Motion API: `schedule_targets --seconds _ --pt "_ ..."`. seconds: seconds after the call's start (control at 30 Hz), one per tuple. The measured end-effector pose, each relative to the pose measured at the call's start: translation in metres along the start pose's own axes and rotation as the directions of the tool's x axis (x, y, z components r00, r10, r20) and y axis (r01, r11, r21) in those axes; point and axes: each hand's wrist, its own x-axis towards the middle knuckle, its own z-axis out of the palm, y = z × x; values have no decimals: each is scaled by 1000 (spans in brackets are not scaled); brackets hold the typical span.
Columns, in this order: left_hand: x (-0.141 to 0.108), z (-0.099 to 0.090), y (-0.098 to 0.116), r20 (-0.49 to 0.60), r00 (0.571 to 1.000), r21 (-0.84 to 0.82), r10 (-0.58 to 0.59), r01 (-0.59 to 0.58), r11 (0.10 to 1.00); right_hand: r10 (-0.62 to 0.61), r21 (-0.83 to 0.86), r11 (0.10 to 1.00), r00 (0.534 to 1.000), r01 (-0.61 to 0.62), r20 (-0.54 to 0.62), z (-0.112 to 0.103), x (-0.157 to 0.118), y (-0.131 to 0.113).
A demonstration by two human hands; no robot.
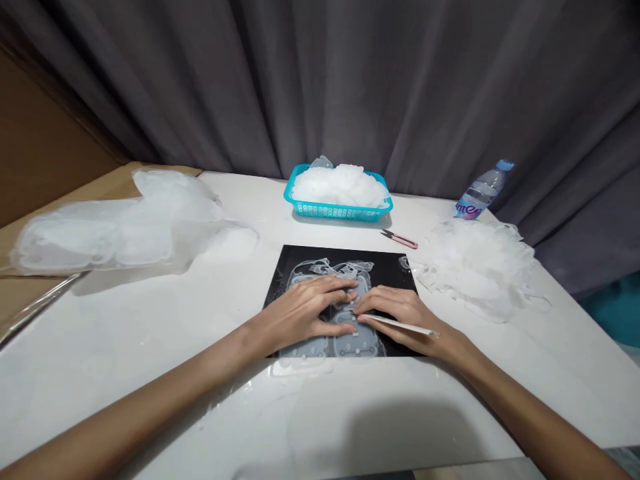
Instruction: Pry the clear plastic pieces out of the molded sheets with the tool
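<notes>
- A dark grey curtain (320,87) hangs in folds behind everything.
- In front of it, the white counter (200,407) carries the things below.
- Brown cardboard (40,133) stands at the far left, beside the counter.
- A heap of cloudy, translucent pieces (115,227) lies at the counter's left side, partly over the cardboard.
- On the right, a loose pile of thin, clear scraps (485,267) spreads near the black board's far right corner.
- The glossy black board (390,273) lies flat in the middle, near the person.
- Beyond it sits a turquoise basket (340,213), heaped with whitish pieces (340,185) that rise above its rim.
- The left hand (313,307) rests palm down over the clear panels, fingers extended and thumb set apart, pressing on them rather than gripping.
- The right hand (400,308) is just beside it, fingers drawn narrow around a white stick.
- The clear panels (355,343), round-cornered, lie on the board beneath the hands, their near left edge passing onto the counter; whether they are joined cannot be told.
- A water bottle (480,193) with a blue cap stands behind the scraps, appearing tilted.
- Pink-handled snips (400,239) lie between basket and board.
- The white stick (400,324) slants from the right fingertips back toward the wrist.
</notes>
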Motion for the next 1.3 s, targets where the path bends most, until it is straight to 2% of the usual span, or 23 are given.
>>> schedule_targets --seconds 0.17,0.37,0.57,0.7,0.93,1.07,1.3 --pt "0 2 -3 -26 999 -13 27 -27 1000 -77 -67 995 997 76 -14 6 0 1" --pt "0 0 -3 -48 998 -34 44 -45 998 -66 -147 987 998 66 5 0 -6 0" --pt "-1 0 -4 -15 1000 -13 18 -18 1000 5 0 1000 999 -5 -40 -7 -9 -2" --pt "-1 0 -3 -1 1000 -26 9 -9 1000 3 7 1000 999 -3 -42 -4 -6 -2" --pt "0 1 -4 -26 999 -48 32 -33 998 -119 -167 979 993 115 -18 0 -4 -1" --pt "-1 2 -5 -40 999 -78 37 -40 996 -196 -333 926 980 179 -20 7 -4 3" --pt "1 -2 -3 -38 997 -143 63 -68 987 -200 -517 843 979 150 -41 19 -3 7"
